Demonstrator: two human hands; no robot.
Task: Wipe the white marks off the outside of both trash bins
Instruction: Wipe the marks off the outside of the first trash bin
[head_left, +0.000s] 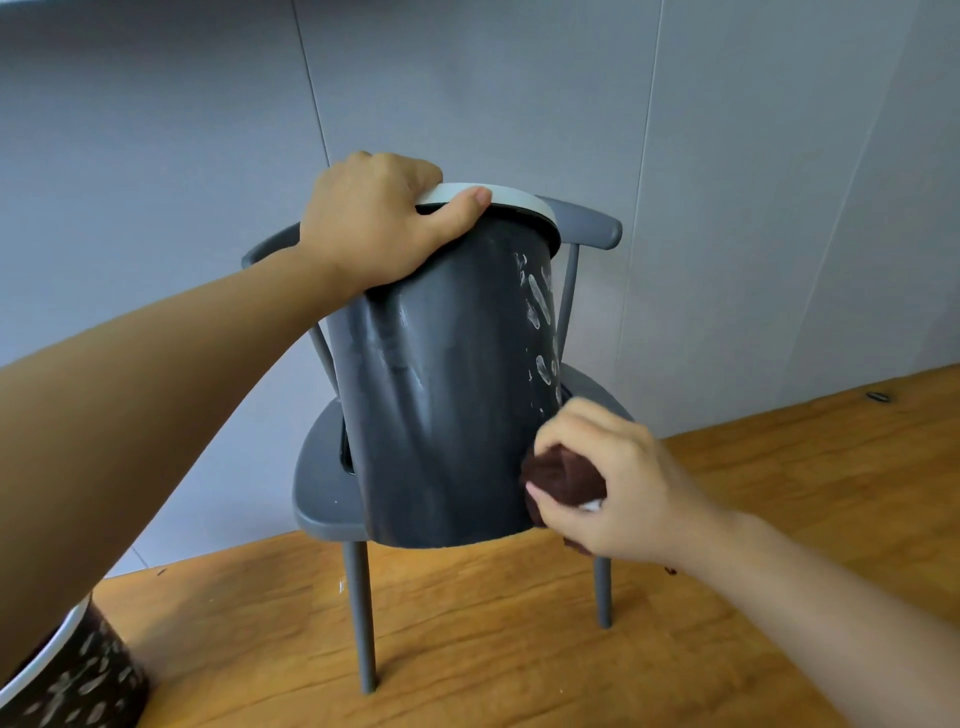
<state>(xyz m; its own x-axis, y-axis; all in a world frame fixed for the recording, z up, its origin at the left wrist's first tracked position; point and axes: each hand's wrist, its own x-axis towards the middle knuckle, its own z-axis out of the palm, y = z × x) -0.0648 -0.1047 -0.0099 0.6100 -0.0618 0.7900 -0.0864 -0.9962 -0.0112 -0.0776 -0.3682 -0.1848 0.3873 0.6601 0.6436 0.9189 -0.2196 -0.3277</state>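
At frame centre, your left hand (374, 218) curls over the rim of the dark bin (441, 395), tilted on a grey chair (322, 483); your right hand (602, 478) clutches a brown cloth (563, 475) against its lower right side. A second marked bin (78, 680) sits lower left.

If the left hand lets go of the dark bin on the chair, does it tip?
Likely yes: the dark bin stands tilted on the chair seat, steadied at its white rim by the left hand. Probably light, since one hand holds it. Its smooth wall may slide.

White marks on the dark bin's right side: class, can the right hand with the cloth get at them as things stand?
Probably yes: the right hand holds the cloth just below the white marks, with nothing between.
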